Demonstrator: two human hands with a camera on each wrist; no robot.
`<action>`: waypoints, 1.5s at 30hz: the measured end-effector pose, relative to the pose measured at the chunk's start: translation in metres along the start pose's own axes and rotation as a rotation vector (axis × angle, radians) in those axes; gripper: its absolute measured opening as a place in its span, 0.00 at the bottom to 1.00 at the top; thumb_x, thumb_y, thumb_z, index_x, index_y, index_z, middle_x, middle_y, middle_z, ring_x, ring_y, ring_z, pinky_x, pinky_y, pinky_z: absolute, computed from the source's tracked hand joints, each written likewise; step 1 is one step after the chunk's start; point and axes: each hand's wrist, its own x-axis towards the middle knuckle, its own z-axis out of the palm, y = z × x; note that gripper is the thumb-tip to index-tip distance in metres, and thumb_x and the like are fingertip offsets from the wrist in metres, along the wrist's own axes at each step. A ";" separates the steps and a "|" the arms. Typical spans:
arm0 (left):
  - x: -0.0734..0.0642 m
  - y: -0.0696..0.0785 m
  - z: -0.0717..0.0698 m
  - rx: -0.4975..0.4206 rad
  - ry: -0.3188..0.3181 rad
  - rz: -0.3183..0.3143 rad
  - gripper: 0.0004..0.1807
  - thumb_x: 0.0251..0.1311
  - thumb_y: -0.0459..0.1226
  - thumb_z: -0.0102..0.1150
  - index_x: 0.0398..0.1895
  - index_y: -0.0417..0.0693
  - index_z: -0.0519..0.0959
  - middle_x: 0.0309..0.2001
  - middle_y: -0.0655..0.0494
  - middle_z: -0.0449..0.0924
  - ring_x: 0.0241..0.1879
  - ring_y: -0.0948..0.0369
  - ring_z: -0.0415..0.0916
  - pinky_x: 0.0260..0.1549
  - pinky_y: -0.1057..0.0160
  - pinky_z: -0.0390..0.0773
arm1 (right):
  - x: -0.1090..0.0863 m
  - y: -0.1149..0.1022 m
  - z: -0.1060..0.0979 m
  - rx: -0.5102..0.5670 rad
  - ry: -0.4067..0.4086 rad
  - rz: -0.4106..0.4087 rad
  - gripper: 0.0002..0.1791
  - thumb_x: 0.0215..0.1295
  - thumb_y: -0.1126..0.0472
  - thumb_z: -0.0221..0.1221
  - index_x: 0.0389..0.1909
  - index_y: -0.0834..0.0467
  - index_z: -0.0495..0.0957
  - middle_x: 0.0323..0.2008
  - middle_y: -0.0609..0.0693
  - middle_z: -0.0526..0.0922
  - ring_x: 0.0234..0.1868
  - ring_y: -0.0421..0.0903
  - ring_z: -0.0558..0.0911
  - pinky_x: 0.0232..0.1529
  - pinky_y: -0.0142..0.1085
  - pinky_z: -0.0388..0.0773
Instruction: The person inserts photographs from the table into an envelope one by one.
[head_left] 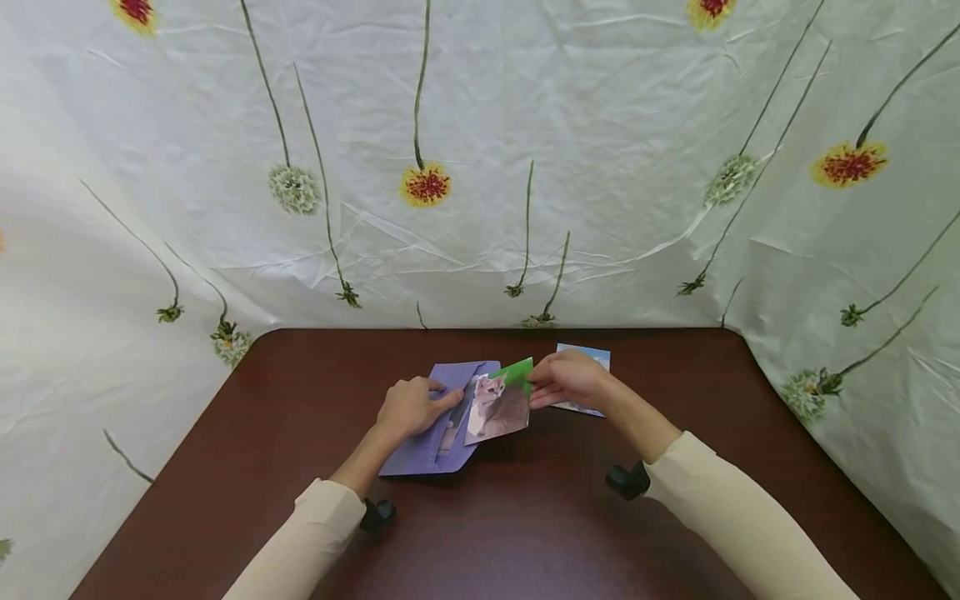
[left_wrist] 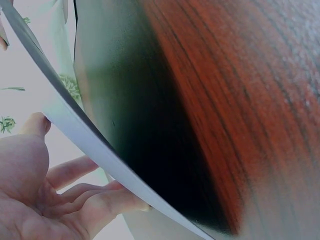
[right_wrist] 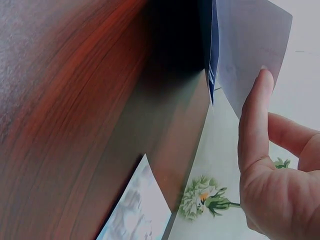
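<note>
My left hand (head_left: 408, 408) grips a purple envelope (head_left: 420, 457), its thumb over the opening and its fingers behind. Part of another picture (head_left: 451, 435) shows inside that opening. My right hand (head_left: 573, 379) pinches a cat photo (head_left: 501, 410) with a green top by its right edge, tilted up. The photo's lower left corner overlaps the envelope's right side. In the right wrist view, a finger lies along the photo's pale back (right_wrist: 252, 45). Seen from the left wrist, the envelope (left_wrist: 107, 157) is raised off the table along its near edge.
Partly behind my right hand, a second picture (head_left: 597, 356) with blue sky lies on the dark brown table (head_left: 315, 400). White flowered cloth (head_left: 480, 225) hangs along the table's back and sides. Dark wrist cameras (head_left: 627, 481) sit under both cuffs.
</note>
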 end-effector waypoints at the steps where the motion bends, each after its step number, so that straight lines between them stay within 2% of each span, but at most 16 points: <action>1: 0.000 0.000 0.000 0.001 0.000 0.000 0.31 0.65 0.60 0.59 0.56 0.46 0.85 0.58 0.40 0.83 0.53 0.41 0.82 0.45 0.46 0.82 | 0.000 -0.001 0.001 -0.002 0.000 -0.001 0.07 0.72 0.68 0.51 0.41 0.70 0.74 0.30 0.55 0.80 0.30 0.45 0.87 0.42 0.38 0.86; 10: 0.000 -0.003 0.001 0.011 -0.002 0.011 0.31 0.65 0.60 0.58 0.57 0.45 0.85 0.58 0.39 0.82 0.56 0.39 0.80 0.49 0.44 0.81 | 0.012 0.007 0.016 0.048 0.038 0.011 0.07 0.73 0.71 0.52 0.42 0.73 0.74 0.27 0.56 0.80 0.26 0.46 0.87 0.38 0.39 0.87; 14: 0.000 -0.003 0.001 0.007 0.005 0.024 0.32 0.65 0.60 0.59 0.56 0.44 0.85 0.58 0.38 0.83 0.55 0.39 0.81 0.48 0.44 0.81 | 0.015 0.011 0.021 0.061 0.048 0.011 0.09 0.72 0.71 0.52 0.44 0.75 0.75 0.27 0.56 0.81 0.26 0.47 0.87 0.40 0.42 0.87; 22: 0.001 -0.002 0.000 0.016 0.005 0.031 0.32 0.65 0.60 0.59 0.56 0.44 0.85 0.58 0.38 0.83 0.55 0.39 0.80 0.48 0.44 0.81 | 0.017 0.009 0.032 0.104 0.016 -0.012 0.05 0.68 0.73 0.52 0.39 0.72 0.75 0.27 0.58 0.81 0.27 0.48 0.87 0.41 0.43 0.87; 29: 0.001 -0.002 0.001 0.010 0.014 0.038 0.31 0.65 0.59 0.60 0.56 0.44 0.85 0.56 0.39 0.84 0.54 0.40 0.82 0.46 0.45 0.82 | 0.021 0.007 0.043 0.104 0.012 0.013 0.13 0.70 0.73 0.52 0.49 0.80 0.74 0.29 0.59 0.83 0.29 0.48 0.87 0.42 0.44 0.86; 33: 0.001 -0.002 0.002 0.000 0.019 0.034 0.31 0.64 0.59 0.60 0.55 0.45 0.86 0.55 0.40 0.85 0.53 0.41 0.83 0.45 0.46 0.82 | 0.023 0.007 0.047 0.104 0.012 0.012 0.16 0.69 0.73 0.52 0.52 0.81 0.73 0.30 0.58 0.82 0.29 0.48 0.87 0.42 0.43 0.87; 41: 0.002 -0.002 0.002 -0.005 0.010 0.027 0.30 0.65 0.60 0.59 0.55 0.46 0.86 0.55 0.40 0.85 0.53 0.41 0.82 0.45 0.45 0.82 | 0.029 0.011 0.054 0.116 0.030 0.016 0.07 0.67 0.75 0.53 0.43 0.76 0.74 0.28 0.58 0.83 0.27 0.46 0.86 0.40 0.41 0.87; 45: 0.001 -0.002 0.002 -0.008 0.010 0.019 0.31 0.65 0.60 0.59 0.55 0.46 0.86 0.55 0.40 0.84 0.53 0.41 0.82 0.46 0.46 0.82 | 0.031 0.012 0.057 0.128 0.038 0.002 0.09 0.66 0.76 0.54 0.46 0.75 0.73 0.28 0.58 0.84 0.27 0.46 0.86 0.39 0.40 0.87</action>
